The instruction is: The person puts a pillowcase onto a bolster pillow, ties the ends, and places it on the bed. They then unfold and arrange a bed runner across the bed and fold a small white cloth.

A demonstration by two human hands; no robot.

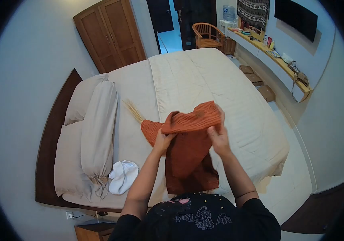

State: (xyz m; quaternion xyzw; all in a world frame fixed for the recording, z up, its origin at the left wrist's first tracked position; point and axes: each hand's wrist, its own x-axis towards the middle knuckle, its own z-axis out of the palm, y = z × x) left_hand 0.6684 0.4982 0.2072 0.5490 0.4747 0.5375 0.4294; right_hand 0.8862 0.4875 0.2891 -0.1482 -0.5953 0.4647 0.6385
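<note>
The orange garment [191, 146] is at the centre of the frame, lifted over the bed [242, 124], with its ribbed band uppermost and its plain lower part hanging toward the bottom of the frame. The left hand [164, 141] has its fingers closed on the band's left end; the right hand [219, 139] grips the other side, its thumb in front and its remaining fingers mostly hidden behind the cloth. As far as can be judged, the handling is partway along: both ends of the band are gathered in the hands, but the cloth below hangs loose and creased, and the garment is neither laid flat nor set down. Just left of it, a ribbed orange piece [150, 130] lies on the bed; whether it belongs to the same garment I cannot tell. Pale straw bristles [133, 111] stick out from its upper left. Farther out, at lower left, a white cloth [123, 176] lies bunched beside the bolster [97, 132], apart from both hands and seemingly untouched so far.
</note>
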